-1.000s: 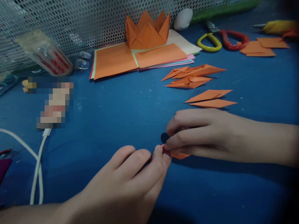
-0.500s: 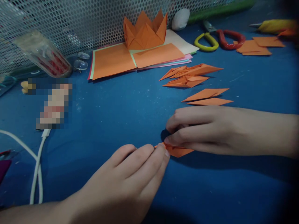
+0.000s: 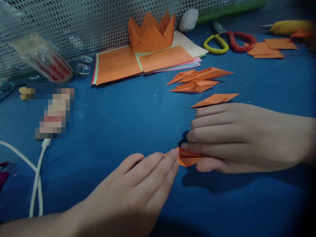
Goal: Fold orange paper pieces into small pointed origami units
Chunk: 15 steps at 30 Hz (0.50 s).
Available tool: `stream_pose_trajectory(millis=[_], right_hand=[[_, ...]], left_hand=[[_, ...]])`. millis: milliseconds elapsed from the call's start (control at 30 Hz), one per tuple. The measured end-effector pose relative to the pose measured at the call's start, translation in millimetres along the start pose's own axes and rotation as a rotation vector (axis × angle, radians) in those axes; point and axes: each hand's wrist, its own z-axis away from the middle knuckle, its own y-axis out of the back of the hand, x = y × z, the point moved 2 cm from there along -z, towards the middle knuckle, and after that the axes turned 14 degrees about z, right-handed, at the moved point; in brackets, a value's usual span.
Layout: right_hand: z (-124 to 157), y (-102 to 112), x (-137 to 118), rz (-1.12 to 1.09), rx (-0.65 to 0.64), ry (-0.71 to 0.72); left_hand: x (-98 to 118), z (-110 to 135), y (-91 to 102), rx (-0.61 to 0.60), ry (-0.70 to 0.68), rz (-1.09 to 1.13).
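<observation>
A small folded orange paper piece (image 3: 187, 159) lies on the blue table (image 3: 138, 118) between my hands. My right hand (image 3: 229, 138) lies over it, fingers together pressing on its top while the thumb sits under its near edge. My left hand (image 3: 138, 187) has its fingers curled, with the fingertips touching the piece's left tip. Most of the piece is hidden under my right fingers.
Several folded orange pieces (image 3: 197, 80) lie behind my right hand, one (image 3: 214, 98) just beyond the fingers. An orange paper crown (image 3: 151, 33) stands on stacked coloured sheets (image 3: 118, 64) by a mesh wall. Scissors (image 3: 229, 41), a clear tube (image 3: 44, 59) and a white cable (image 3: 37, 177) lie around.
My right hand slid right and flattened, fingers stretching over the piece. More of the orange piece shows now. My left fingertips stayed at its left tip.
</observation>
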Motion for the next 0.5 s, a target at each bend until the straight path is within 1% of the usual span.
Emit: stream_pose_trajectory(millis=[67,133,200,300,367,467,500], right_hand=[[-1.0,1.7,1.3,0.018,0.024,0.006],[-1.2,1.4,2.6,-0.032,0.035,0.004],[-0.1,-0.7,4.1,-0.099,0.015,-0.009],[2.3,-3.2,6.3,-0.112,-0.016,-0.048],[2.2,-4.1,7.9,-0.189,-0.059,-0.131],[0.0,-5.2,9.4,-0.415,-0.167,-0.341],[-0.7,-5.2,8.9,-0.477,-0.195,-0.390]], left_hand=[[-0.2,0.1,-0.9,-0.024,0.004,0.009],[0.0,0.9,-1.0,0.013,-0.015,0.026],[0.7,2.1,-1.4,0.041,-0.048,0.060],[1.6,2.8,-2.3,0.069,-0.082,0.153],[1.3,1.6,-2.7,0.134,-0.073,0.227],[0.4,-1.3,-5.1,0.230,-0.036,0.313],[0.3,-1.9,-6.3,0.258,-0.036,0.330]])
